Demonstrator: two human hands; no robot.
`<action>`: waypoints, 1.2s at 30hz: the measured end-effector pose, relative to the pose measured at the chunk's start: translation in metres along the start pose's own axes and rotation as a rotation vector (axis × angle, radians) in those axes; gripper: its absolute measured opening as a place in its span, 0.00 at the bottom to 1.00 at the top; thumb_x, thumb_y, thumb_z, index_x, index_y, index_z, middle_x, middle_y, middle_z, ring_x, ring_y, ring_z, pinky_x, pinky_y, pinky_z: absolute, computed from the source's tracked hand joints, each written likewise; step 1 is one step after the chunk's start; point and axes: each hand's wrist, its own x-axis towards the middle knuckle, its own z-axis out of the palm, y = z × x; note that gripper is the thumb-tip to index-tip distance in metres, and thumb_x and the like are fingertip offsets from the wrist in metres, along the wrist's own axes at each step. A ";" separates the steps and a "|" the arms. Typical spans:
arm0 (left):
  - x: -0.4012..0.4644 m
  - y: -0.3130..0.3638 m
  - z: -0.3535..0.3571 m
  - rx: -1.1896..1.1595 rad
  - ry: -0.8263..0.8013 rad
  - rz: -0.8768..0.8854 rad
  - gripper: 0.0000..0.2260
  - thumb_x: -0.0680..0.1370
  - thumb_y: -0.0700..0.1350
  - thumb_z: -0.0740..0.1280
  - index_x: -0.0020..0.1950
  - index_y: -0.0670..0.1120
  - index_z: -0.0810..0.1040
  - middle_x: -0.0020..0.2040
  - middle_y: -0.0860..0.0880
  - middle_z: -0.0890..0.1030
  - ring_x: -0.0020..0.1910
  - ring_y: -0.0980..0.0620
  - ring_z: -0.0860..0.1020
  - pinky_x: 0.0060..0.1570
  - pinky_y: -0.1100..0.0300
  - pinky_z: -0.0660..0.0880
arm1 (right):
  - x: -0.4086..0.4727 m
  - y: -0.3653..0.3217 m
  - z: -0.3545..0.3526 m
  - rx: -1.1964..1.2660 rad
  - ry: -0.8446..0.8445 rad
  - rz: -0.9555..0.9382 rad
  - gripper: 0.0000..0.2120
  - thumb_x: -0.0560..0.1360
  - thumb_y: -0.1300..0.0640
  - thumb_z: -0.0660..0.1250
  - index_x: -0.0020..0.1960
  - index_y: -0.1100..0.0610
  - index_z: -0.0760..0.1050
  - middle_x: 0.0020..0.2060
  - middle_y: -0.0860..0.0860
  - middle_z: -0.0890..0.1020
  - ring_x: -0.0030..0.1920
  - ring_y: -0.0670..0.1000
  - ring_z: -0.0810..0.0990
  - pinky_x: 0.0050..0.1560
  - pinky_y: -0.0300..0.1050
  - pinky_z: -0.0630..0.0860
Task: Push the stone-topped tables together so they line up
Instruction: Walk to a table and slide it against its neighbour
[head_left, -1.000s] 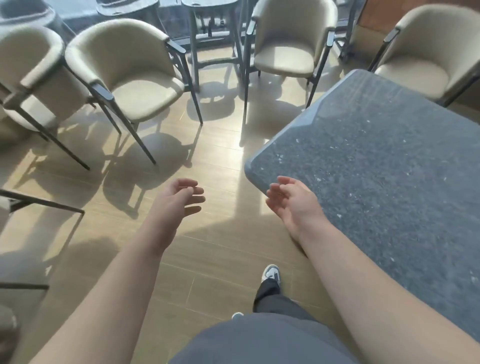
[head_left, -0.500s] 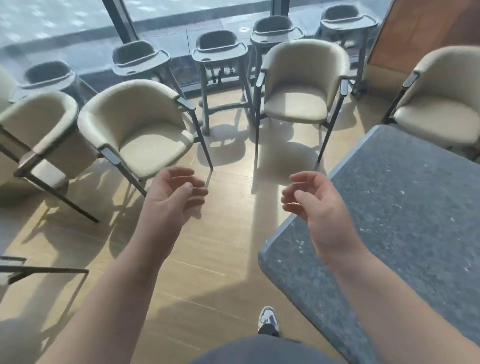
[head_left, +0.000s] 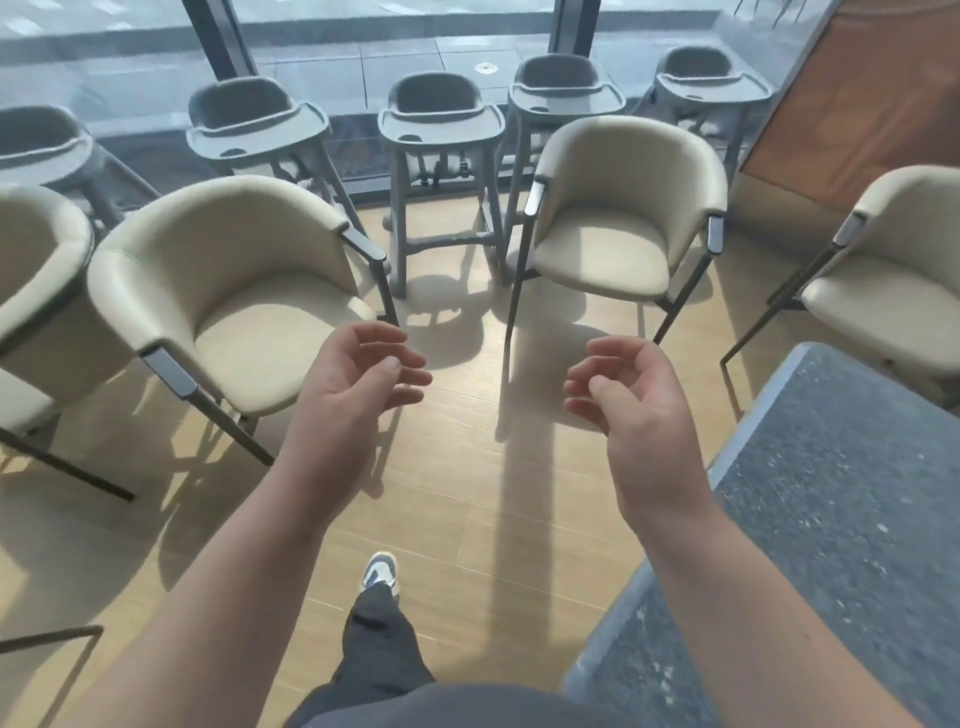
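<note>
Both hands are free — left hand (head_left: 358, 384) and right hand (head_left: 631, 400) hang over the floor left of the table (head_left: 841, 519), fingers loosely curled, holding nothing. Only one table shows. Likely between pushes; next, I judge, palms must meet its edge — the beige chairs (head_left: 234, 291) stand close.

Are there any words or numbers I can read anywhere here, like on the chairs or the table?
No, there are none to read.
Stone-topped table: only pale speckles, no writing.
Cream chairs: plain, no labels showing.
Grey high chairs: plain trays, no marks to read.
Shoe: light and dark patches, no readable brand.
Both hands, left and right, hold nothing with writing.
</note>
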 end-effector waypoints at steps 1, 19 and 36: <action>0.021 -0.002 -0.006 -0.008 -0.016 0.005 0.10 0.83 0.33 0.57 0.59 0.42 0.75 0.48 0.46 0.81 0.49 0.45 0.82 0.57 0.42 0.79 | 0.015 0.003 0.014 -0.008 0.022 -0.012 0.13 0.79 0.71 0.57 0.55 0.58 0.74 0.41 0.50 0.80 0.44 0.51 0.80 0.53 0.50 0.79; 0.297 0.015 0.025 -0.086 -0.497 -0.076 0.11 0.81 0.29 0.57 0.57 0.40 0.75 0.45 0.46 0.81 0.45 0.47 0.81 0.52 0.48 0.80 | 0.190 -0.011 0.090 -0.036 0.435 -0.091 0.14 0.79 0.73 0.56 0.56 0.58 0.73 0.42 0.52 0.80 0.45 0.52 0.80 0.53 0.53 0.78; 0.407 0.052 0.403 -0.092 -0.962 -0.009 0.10 0.72 0.36 0.61 0.52 0.44 0.76 0.42 0.48 0.81 0.42 0.47 0.81 0.46 0.52 0.79 | 0.327 -0.052 -0.198 0.005 0.878 -0.135 0.13 0.79 0.73 0.56 0.56 0.61 0.73 0.42 0.54 0.79 0.44 0.51 0.80 0.49 0.48 0.79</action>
